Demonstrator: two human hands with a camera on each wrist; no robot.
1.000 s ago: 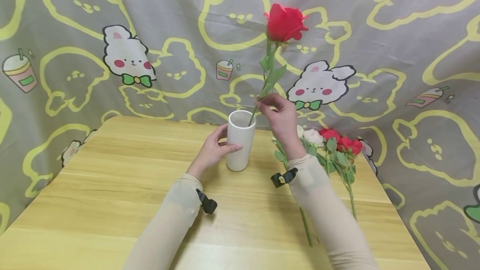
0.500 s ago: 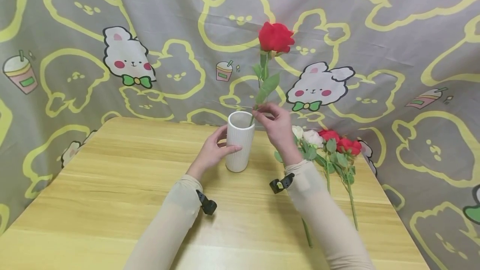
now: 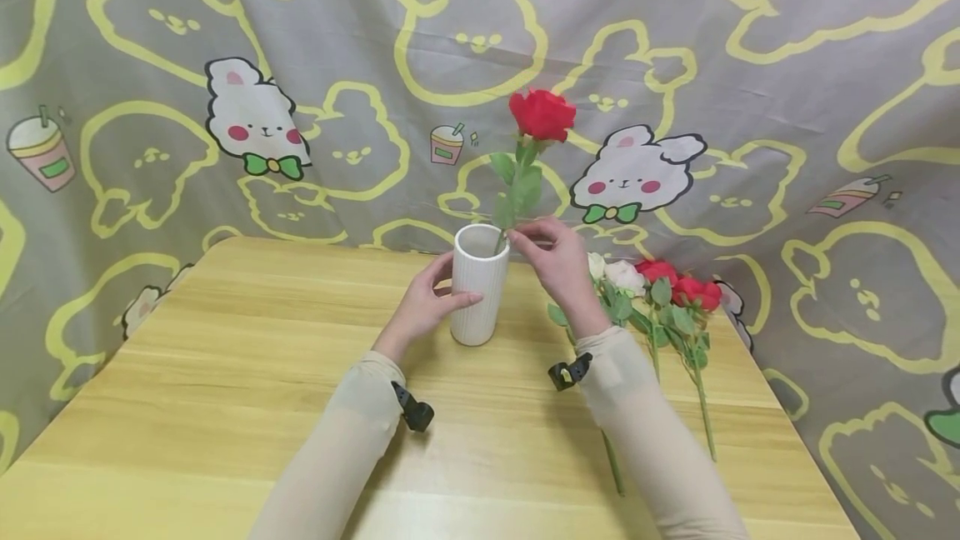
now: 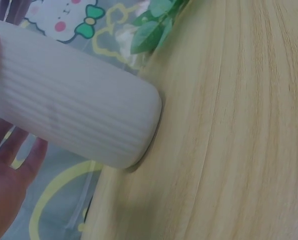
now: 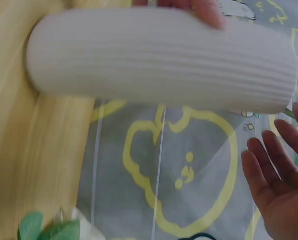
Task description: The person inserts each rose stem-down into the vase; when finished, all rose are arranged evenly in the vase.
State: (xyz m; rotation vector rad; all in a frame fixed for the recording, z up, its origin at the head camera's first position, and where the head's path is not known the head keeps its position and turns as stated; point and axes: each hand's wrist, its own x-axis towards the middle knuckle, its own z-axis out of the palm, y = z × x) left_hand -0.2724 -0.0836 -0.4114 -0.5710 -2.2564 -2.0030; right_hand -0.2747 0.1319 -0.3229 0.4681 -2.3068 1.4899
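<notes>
A white ribbed vase (image 3: pixel 478 307) stands upright on the wooden table, its base showing on the tabletop in the left wrist view. My left hand (image 3: pixel 423 302) holds it from the left, thumb across the front and fingers behind. Over its mouth rises a single red rose (image 3: pixel 543 115) with green leaves, the lower end of its stem hidden inside the vase. My right hand (image 3: pixel 558 263) pinches that stem right at the rim on the right side. In the right wrist view, the other right fingers (image 5: pixel 271 165) are spread below the rim.
Right of the vase lie several more flowers on the table: white roses (image 3: pixel 624 277) and red roses (image 3: pixel 697 293), stems toward the front. A grey curtain (image 3: pixel 337 40) with yellow cartoon outlines hangs behind the wooden table (image 3: pixel 225 373).
My right hand has moved down and slightly left with the red rose, and its bloom stands lower. The stem has gone deeper into the vase. The left hand keeps its hold.
</notes>
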